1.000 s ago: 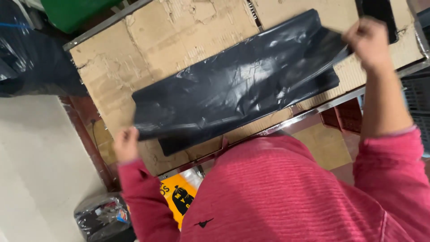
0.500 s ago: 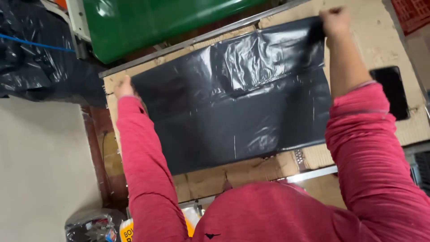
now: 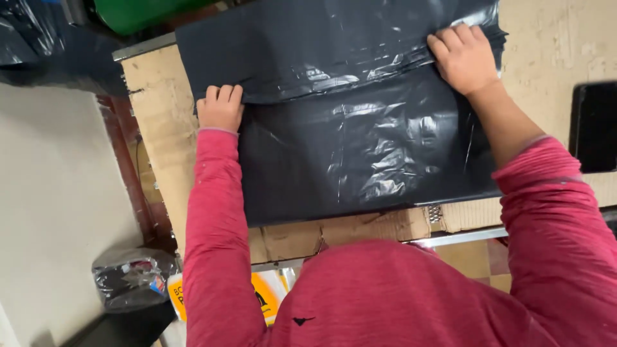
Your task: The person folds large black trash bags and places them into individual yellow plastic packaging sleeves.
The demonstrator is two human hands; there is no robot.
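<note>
black glossy plastic bag [image 3: 360, 148], a thin creased sheet of film, lies spread flat on the cardboard-covered surface [image 3: 154, 122], with its far part folded over toward the person so that a doubled edge runs across between the two hands. left hand [image 3: 220, 106] rests on the left end of that fold, fingers [image 3: 225, 94] curled down and pressing the film against the surface; whether any of it is pinched underneath i cannot tell. right hand [image 3: 464, 58] sits on the right end of the fold, fingers [image 3: 457, 40] bent over the bunched edge and pressing it down, seemingly gripping the layers.

judging by the wrinkles and sheen, the bag is very light, limp and slippery, with no stiffness of its own; it would likely slide on the cardboard and trap air between layers. the corners and the folded edge look like the best places to hold, pinched through both layers, with flat palms smoothing the middle.

near the right edge lies a black flat rectangular device [image 3: 594, 125]. a green plastic bin [image 3: 141, 11] stands beyond the surface, and a crumpled grey plastic bag [image 3: 128, 277] sits on the floor below left.
</note>
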